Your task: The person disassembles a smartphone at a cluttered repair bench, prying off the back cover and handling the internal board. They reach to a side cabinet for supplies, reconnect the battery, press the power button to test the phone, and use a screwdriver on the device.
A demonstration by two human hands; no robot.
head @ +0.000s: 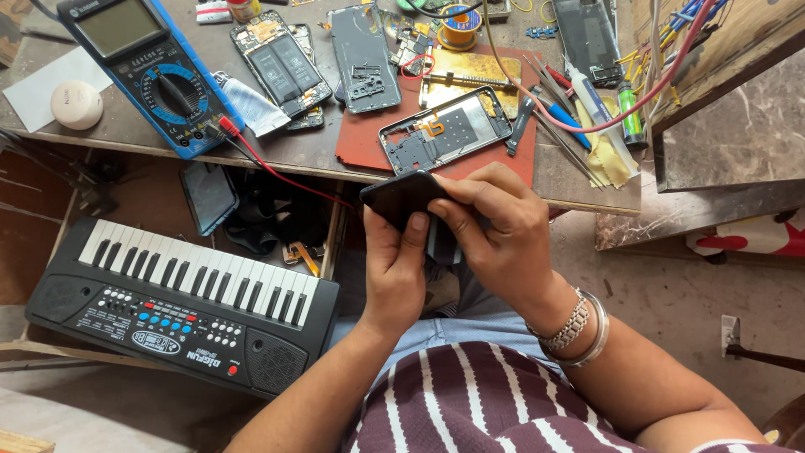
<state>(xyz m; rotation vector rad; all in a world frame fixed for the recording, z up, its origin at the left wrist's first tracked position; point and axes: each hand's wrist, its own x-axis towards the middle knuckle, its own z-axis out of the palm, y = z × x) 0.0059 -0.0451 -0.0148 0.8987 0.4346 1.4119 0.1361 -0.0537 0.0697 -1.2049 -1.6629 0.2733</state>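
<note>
phone: black slab (401, 198), held in the air just in front of the bench (587, 189) edge, right below the bare phone frame (443, 132) that lies on the red mat (360, 138).
left hand: i see my left hand (394, 268) under the phone, thumb up on its near face, fingers wrapped behind; grip is closed on the phone.
right hand: my right hand (495, 231) comes over from the side of the phone away from the keyboard, fingertips pinching its top edge; grip is closed on the phone too. bangles sit on that wrist.
handling: i judge the phone light, stiff and thin, with a glossy face that looks slippery and likely fragile. best taken by the long edges, with the back cradled in the palm, not by pressing on the face.
landmark, up from the phone: red mat with the frame, a grey back cover (363, 57) and a gold metal plate (470, 71).
further up and toward the keyboard side: opened phone showing its battery (281, 63), then a blue multimeter (155, 71) with a red lead (277, 172) running toward the phone.
other side of the mat: tweezers, a green-tipped tool and a yellow cloth (608, 155); small parts there are too fine to tell.
below the bench, beside the phone: black toy keyboard (180, 302), well apart from both hands.
</note>
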